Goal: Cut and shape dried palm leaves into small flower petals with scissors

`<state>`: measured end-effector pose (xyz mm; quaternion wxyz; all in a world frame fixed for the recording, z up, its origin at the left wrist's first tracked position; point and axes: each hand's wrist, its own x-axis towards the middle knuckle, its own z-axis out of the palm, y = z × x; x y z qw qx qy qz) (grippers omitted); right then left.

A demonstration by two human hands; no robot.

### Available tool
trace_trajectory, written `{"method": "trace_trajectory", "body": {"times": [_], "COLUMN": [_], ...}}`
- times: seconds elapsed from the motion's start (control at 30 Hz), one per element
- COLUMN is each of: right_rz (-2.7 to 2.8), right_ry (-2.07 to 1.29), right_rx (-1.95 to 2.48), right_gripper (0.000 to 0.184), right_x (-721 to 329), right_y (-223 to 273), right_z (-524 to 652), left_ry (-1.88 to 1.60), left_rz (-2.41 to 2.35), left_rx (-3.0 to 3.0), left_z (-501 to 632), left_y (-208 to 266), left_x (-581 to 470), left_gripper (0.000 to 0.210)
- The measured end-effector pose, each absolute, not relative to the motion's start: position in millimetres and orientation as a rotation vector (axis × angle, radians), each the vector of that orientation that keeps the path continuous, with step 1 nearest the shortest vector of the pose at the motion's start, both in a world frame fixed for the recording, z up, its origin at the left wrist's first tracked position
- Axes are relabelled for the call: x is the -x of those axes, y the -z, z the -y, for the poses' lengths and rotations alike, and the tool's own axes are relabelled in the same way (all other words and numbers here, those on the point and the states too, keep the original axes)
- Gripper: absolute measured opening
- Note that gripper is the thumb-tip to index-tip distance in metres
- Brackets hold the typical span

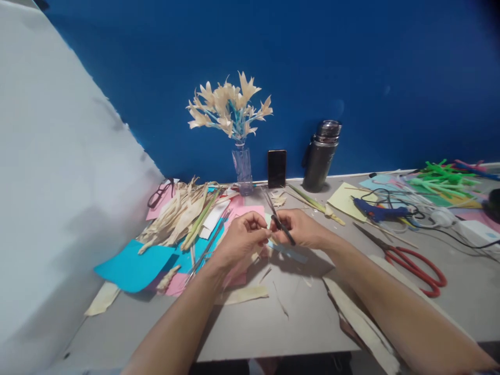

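Observation:
My left hand (247,233) and my right hand (302,228) almost meet above the middle of the table. A small pair of dark-handled scissors (284,232) is in my right hand, its blades pointing up and away from me. The fingers of my left hand are pinched together; what they hold is too small and hidden to name. Under and around the hands lie pale scraps and a strip of dry husk (246,295). To the left is a heap of dried corn husks (175,216) on blue paper (135,265) and pink paper.
Pale husk flowers (224,101) stand in a clear vase (242,169) at the back, beside a phone (277,169) and a dark flask (322,156). On the right are red-handled scissors (417,265), a blue glue gun (377,210), cables and green pipe cleaners (443,177).

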<state>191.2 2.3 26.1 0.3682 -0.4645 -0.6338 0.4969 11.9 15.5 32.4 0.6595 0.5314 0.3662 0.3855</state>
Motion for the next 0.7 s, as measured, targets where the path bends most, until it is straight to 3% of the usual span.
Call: {"method": "trace_trajectory", "body": {"times": [0.17, 0.43, 0.57, 0.7], "right_rz": [1.474, 1.319, 1.278, 1.395], "right_ry": [-1.246, -1.188, -1.272, -1.443], "right_rx": [1.175, 1.149, 1.122, 1.113], "right_gripper": [0.019, 0.028, 0.047, 0.047], "right_x": [-200.1, -194.3, -178.6, -161.7], "right_y": [-25.2, -21.0, -7.1, 8.0], "right_z": [-8.4, -11.9, -8.8, -0.8], "left_ry": [-1.004, -0.669, -0.902, -1.167], "left_rz": [-0.821, -0.791, -0.727, -0.756], "left_rx": [-1.067, -1.079, -0.826, -0.706], "left_z": [-13.7, -10.0, -16.4, -27.7], "left_y": [-28.0, -23.0, -22.4, -19.2], "left_x": [-13.2, -10.9, -7.7, -3.6], "left_gripper": [0.02, 0.022, 0.024, 0.026]}}
